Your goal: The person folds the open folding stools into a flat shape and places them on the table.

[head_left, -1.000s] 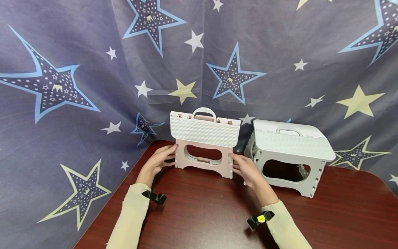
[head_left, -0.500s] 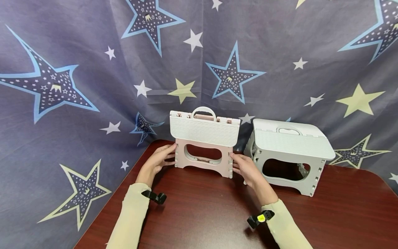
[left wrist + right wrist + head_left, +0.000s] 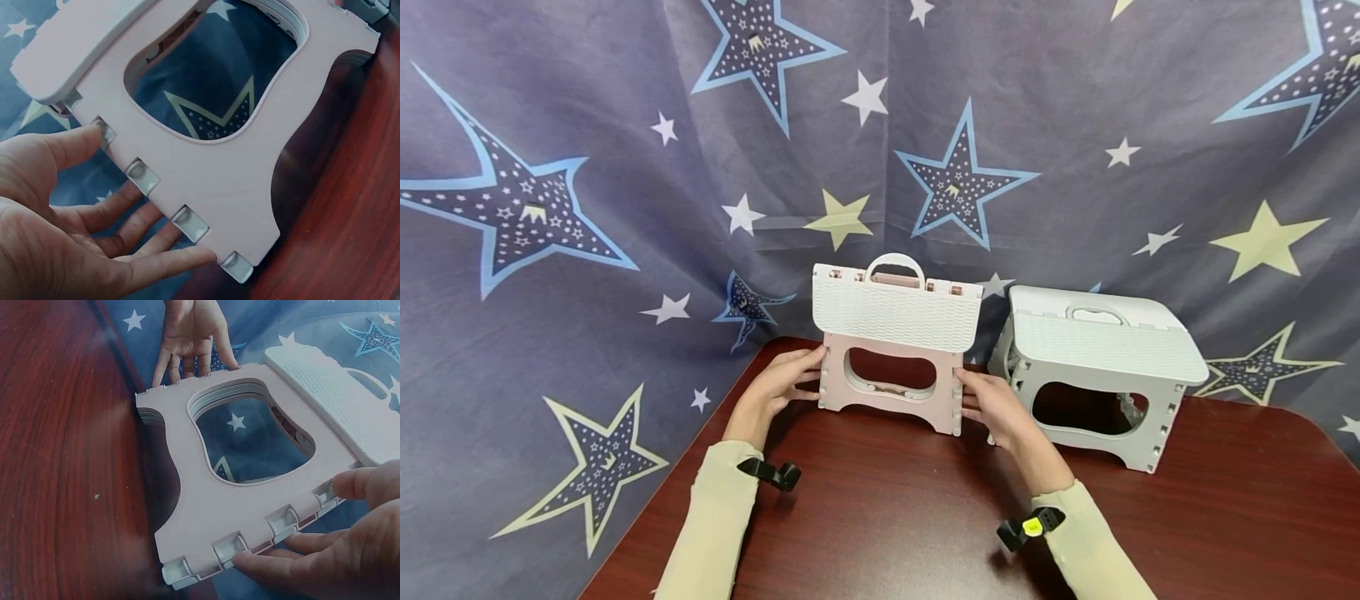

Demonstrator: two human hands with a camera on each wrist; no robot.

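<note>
left hand (image 3: 777, 386): 1 | right hand (image 3: 997, 406): 1 | pink stool (image 3: 895, 327): 1, held | grey stool (image 3: 1099, 352): 1

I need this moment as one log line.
left hand: grips pink stool, left edge | right hand: grips right edge | gray stool: stands unfolded

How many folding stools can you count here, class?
2. The pink-and-white stool is between the left hand and right hand; the pale grey stool stands further right on the table. Others could be hidden behind.
</note>
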